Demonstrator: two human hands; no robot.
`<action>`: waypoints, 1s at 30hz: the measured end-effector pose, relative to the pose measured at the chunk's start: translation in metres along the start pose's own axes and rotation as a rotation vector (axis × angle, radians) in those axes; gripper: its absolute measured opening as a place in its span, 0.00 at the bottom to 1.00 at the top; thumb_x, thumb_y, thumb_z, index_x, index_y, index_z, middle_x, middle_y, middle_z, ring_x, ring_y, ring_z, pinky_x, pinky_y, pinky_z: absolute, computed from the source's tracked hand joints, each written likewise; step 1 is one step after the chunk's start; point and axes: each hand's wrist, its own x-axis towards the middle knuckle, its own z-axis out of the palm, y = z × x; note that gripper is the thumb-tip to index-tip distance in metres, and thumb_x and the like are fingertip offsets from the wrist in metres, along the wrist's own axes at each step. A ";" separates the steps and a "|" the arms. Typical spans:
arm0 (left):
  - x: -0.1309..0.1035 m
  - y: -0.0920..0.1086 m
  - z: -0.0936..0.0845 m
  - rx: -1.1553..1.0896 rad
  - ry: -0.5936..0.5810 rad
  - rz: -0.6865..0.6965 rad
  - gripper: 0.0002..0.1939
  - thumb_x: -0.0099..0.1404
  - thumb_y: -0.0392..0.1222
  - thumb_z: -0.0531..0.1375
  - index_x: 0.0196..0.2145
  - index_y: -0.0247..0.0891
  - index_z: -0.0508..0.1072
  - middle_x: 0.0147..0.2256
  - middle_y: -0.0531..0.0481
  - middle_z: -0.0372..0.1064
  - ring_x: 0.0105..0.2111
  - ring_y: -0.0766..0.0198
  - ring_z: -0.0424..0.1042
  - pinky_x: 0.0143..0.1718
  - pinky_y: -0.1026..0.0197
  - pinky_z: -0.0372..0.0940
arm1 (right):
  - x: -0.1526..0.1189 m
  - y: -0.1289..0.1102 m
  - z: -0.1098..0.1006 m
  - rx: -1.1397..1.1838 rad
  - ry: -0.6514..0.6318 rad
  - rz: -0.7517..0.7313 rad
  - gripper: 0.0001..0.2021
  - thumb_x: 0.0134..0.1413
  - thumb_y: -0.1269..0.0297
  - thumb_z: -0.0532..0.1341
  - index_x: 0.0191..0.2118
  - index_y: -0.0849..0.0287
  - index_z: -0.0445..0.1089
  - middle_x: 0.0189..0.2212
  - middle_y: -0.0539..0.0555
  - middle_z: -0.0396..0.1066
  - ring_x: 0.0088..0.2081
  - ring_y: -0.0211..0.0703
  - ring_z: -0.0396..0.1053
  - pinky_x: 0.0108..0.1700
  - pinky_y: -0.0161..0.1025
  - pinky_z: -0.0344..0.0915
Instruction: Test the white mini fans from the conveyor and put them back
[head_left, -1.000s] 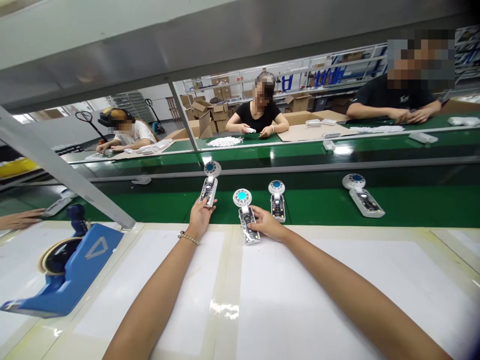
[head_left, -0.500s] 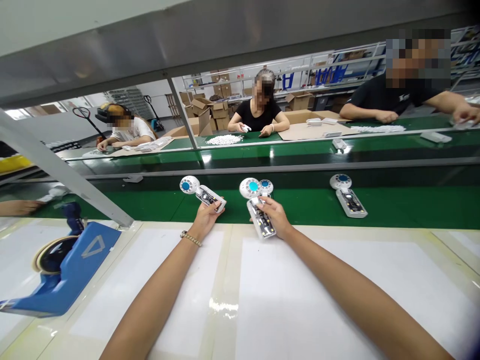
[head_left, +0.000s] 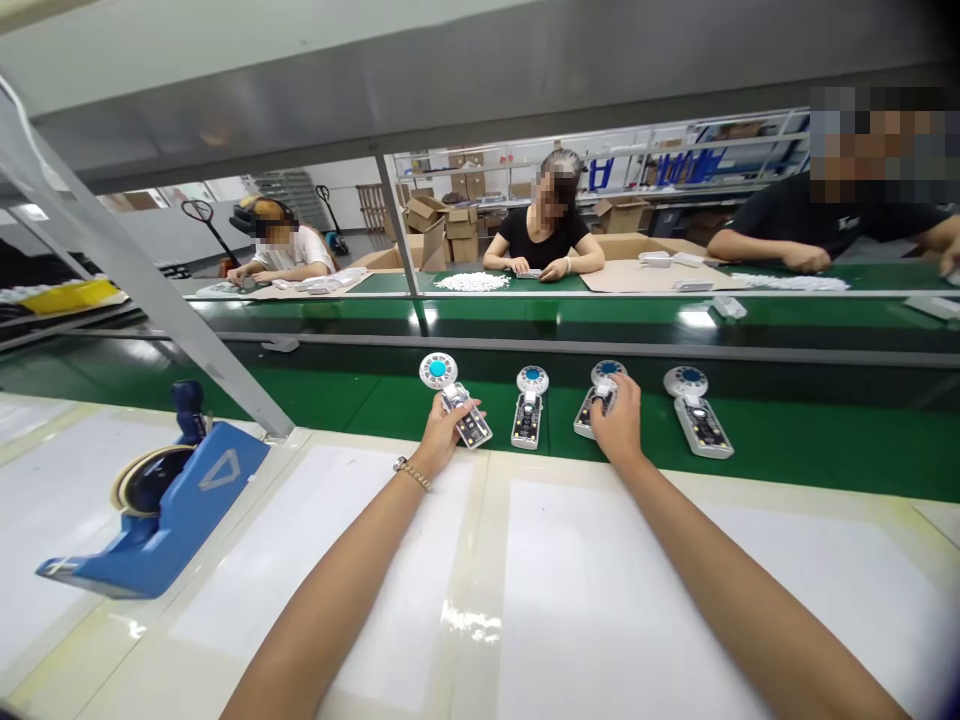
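Observation:
My left hand (head_left: 444,435) is closed round the body of a white handheld device (head_left: 471,424), thumb over its bare circuit board. The round head with a bright blue disc points away from me. On the green belt (head_left: 375,400), my right hand (head_left: 621,420) grips a similar device (head_left: 587,412), covering part of its body and head. Between my hands lies another handheld device (head_left: 529,412), circuit board facing up. One more handheld device (head_left: 701,422) lies to the right of my right hand, touched by neither.
A blue tape dispenser (head_left: 172,520) stands on the white-covered bench (head_left: 360,600) at left, near a slanted metal post (head_left: 187,290). Across the belt, several people sit at work beside a pile of small white parts (head_left: 472,282) and cardboard. A metal beam (head_left: 480,110) crosses overhead.
My right hand has moved right with its device, uncovering the device behind it. The device in my left hand has turned and its disc looks brighter. The view has shifted left.

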 end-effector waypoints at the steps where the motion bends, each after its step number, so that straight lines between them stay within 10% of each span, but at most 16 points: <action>1: 0.000 0.000 0.001 0.004 -0.002 -0.007 0.22 0.52 0.41 0.65 0.41 0.41 0.59 0.38 0.48 0.69 0.36 0.57 0.73 0.32 0.55 0.69 | -0.007 -0.008 0.004 -0.021 -0.037 -0.100 0.22 0.47 0.68 0.53 0.51 0.62 0.58 0.53 0.63 0.55 0.54 0.52 0.56 0.56 0.50 0.51; 6: -0.003 -0.002 0.007 0.022 -0.023 -0.049 0.20 0.50 0.43 0.66 0.38 0.40 0.61 0.32 0.51 0.69 0.28 0.62 0.72 0.27 0.60 0.68 | -0.052 -0.057 0.050 0.026 -0.468 -0.063 0.23 0.51 0.63 0.55 0.54 0.58 0.54 0.46 0.62 0.61 0.43 0.53 0.66 0.47 0.50 0.61; 13: -0.003 -0.004 0.008 0.056 0.056 -0.072 0.20 0.48 0.43 0.66 0.36 0.40 0.62 0.26 0.55 0.66 0.20 0.67 0.68 0.22 0.63 0.66 | -0.056 -0.088 0.097 0.023 -0.412 0.374 0.42 0.39 0.60 0.64 0.58 0.64 0.43 0.51 0.70 0.53 0.52 0.66 0.58 0.51 0.55 0.56; 24: -0.004 0.005 0.004 -0.081 0.109 -0.135 0.16 0.52 0.48 0.61 0.34 0.38 0.62 0.25 0.52 0.68 0.19 0.66 0.68 0.20 0.62 0.66 | -0.062 -0.074 0.070 0.732 -0.644 0.626 0.35 0.42 0.55 0.63 0.55 0.56 0.48 0.38 0.54 0.68 0.28 0.42 0.71 0.37 0.44 0.69; 30: -0.012 0.004 0.012 -0.069 0.001 -0.169 0.13 0.52 0.42 0.62 0.35 0.39 0.64 0.27 0.52 0.69 0.22 0.66 0.70 0.23 0.64 0.65 | -0.077 -0.082 0.029 1.015 -0.998 0.595 0.28 0.35 0.63 0.69 0.46 0.55 0.60 0.33 0.51 0.71 0.32 0.43 0.72 0.39 0.43 0.67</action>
